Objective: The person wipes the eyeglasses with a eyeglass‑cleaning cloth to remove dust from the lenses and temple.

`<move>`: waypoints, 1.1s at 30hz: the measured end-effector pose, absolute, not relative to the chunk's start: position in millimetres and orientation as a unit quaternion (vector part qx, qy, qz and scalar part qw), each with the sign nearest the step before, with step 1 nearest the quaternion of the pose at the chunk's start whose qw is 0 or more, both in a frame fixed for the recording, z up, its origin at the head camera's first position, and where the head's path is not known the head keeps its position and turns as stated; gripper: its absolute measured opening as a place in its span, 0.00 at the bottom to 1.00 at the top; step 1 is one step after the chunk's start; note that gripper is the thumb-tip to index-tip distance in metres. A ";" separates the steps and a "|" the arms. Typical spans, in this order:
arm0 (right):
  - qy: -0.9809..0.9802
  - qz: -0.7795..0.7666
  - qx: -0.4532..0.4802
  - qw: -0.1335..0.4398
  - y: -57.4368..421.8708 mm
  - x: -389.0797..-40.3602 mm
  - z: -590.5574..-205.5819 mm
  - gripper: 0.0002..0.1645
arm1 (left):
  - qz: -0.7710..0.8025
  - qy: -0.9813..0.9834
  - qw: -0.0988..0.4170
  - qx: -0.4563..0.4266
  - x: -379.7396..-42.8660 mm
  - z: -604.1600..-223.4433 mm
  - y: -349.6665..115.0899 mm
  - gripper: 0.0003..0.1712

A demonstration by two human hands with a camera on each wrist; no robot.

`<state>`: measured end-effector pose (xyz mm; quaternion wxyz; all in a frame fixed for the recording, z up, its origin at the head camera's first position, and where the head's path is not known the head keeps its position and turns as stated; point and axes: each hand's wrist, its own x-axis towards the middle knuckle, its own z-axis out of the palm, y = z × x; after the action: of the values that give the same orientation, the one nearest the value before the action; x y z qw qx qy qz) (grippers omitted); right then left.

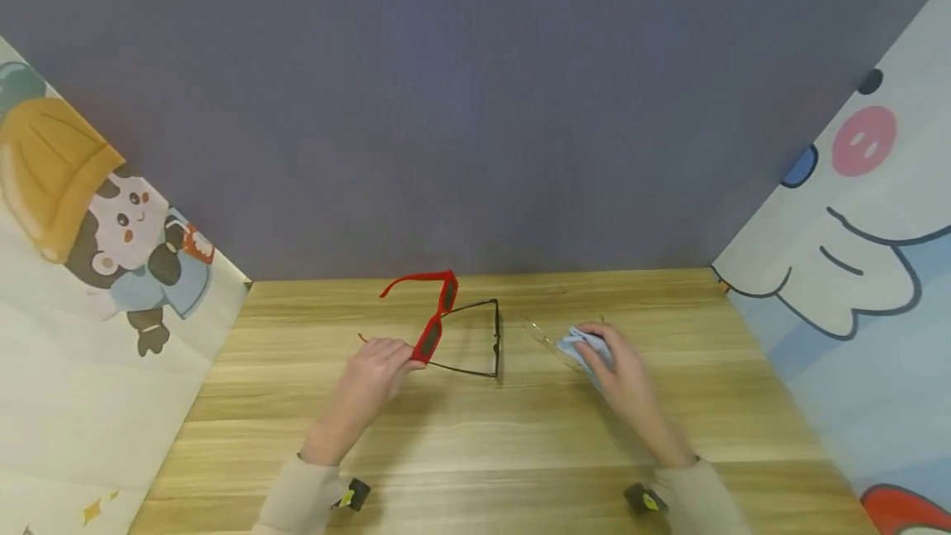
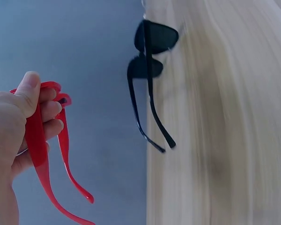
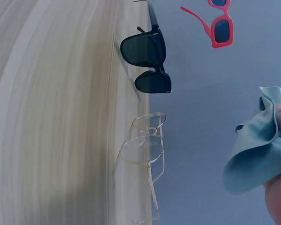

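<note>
Wood-grain tabletop lies beneath red sunglasses held in the left hand, temples pointing left, long lens front slanting away rightward; the right hand grips a light-blue cloth near wire-rimmed eyeglasses and black sunglasses.

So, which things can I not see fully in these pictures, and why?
Head view: part of the clear glasses, behind the blue cloth.
Left wrist view: part of the red sunglasses, behind the left fingers.
Right wrist view: parts of the right fingers, cut off by the right edge.
</note>
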<state>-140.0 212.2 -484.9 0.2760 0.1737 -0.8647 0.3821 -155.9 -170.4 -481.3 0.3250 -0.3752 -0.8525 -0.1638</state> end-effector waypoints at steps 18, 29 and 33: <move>-0.802 0.455 0.202 0.331 184.5 -153.1 -486.3 0.20 | -0.228 -0.834 0.323 -0.385 -156.4 -475.0 -116.5 0.15; -0.780 0.475 0.235 0.332 162.9 -152.6 -484.4 0.22 | -0.234 -0.835 0.319 -0.383 -154.8 -475.0 -102.3 0.13; -0.779 0.487 0.239 0.314 156.5 -150.1 -485.0 0.21 | -0.238 -0.828 0.327 -0.388 -154.5 -475.6 -98.0 0.11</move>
<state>-150.1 156.5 -485.0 0.3142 0.2394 -0.7788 0.4873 -154.5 -98.0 -475.6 0.3271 -0.3876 -0.8285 -0.2375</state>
